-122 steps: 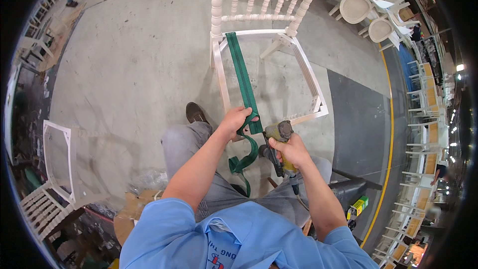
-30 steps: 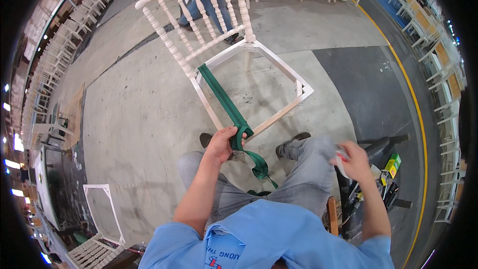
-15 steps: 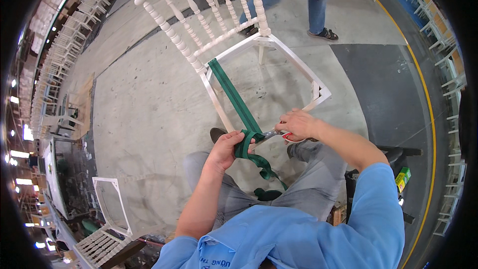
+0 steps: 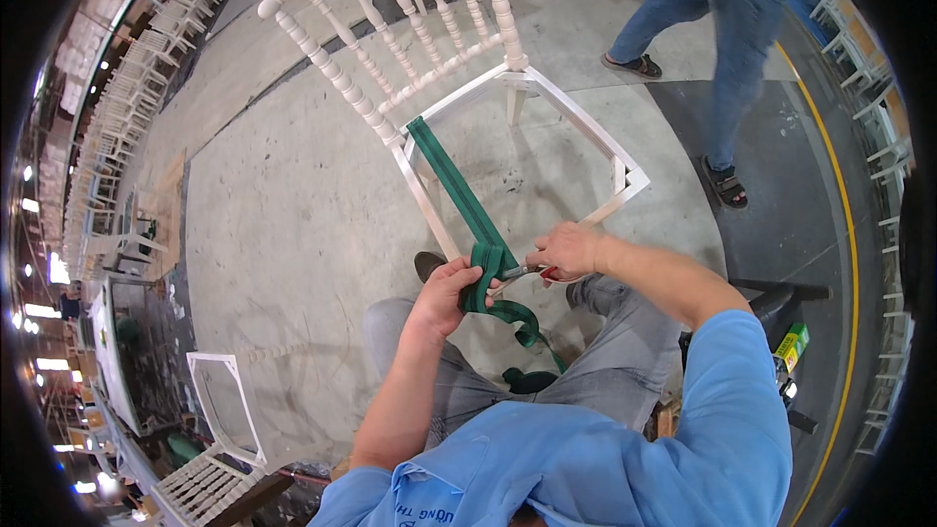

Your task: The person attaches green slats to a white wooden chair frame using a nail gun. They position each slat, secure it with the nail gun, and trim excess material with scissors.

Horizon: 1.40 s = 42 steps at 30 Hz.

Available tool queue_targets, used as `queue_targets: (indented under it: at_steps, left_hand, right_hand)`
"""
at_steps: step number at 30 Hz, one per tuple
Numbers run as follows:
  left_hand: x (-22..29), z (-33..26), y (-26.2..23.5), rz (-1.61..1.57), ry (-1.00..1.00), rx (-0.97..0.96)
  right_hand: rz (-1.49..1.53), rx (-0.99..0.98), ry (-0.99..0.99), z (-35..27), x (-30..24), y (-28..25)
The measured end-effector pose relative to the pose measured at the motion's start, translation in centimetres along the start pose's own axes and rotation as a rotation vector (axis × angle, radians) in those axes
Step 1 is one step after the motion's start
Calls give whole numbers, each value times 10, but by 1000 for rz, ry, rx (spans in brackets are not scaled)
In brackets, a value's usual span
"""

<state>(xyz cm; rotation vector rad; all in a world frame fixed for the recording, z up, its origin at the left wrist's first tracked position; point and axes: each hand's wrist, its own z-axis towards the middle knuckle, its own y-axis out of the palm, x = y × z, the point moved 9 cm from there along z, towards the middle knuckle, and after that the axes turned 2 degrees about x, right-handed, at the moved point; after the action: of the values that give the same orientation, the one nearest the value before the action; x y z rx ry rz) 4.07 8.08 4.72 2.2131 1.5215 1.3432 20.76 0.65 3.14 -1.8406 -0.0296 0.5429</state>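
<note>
A green webbing strap (image 4: 457, 183) with dark stripes runs from the back rail of a white wooden chair frame (image 4: 584, 117) toward its front rail. At the near end my left hand (image 4: 444, 298) pinches the folded strap, and its loose tail curls down between my knees. My right hand (image 4: 571, 249) grips red-handled scissors (image 4: 517, 271), whose metal blades reach to the strap beside my left fingers. How far the blades are apart is too small to make out. The seat opening of the chair has no panel, and its turned-spindle back (image 4: 429, 29) points away from me.
Beyond the chair at right, another person (image 4: 732, 29) in jeans and sandals is walking. A second white chair (image 4: 229, 429) lies at lower left. Rows of chairs (image 4: 137, 78) line the left side. A green-and-yellow box (image 4: 791, 344) sits by my right elbow.
The strap fold at my left hand has been raised a little, and my right hand with the scissors has shifted slightly left. The other person has stepped to the right.
</note>
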Motion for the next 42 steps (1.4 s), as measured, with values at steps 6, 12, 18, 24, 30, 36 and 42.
queue_targets:
  at_steps: [6,12,18,24,30,36,42]
  left_hand:
    - [-13,-22,42,36,167,23]
    - [-61,31,96,730,207,-129]
    - [-97,114,124,1792,602,-339]
    - [-97,111,76,1904,395,-23]
    - [-109,67,46,1865,429,39]
    - [-129,6,9,1918,263,2]
    - [-127,-40,-8,1670,109,5]
  right_hand:
    - [158,562,455,-111,5,-47]
    - [254,1038,1063,-338,-70,-21]
    - [308,1320,2025,-563,-184,108]
    - [64,964,2252,-617,-240,185]
    - [141,796,2193,-621,-229,218]
    - [41,992,1867,-605,-168,132]
    - [303,1171,1606,-513,-75,54]
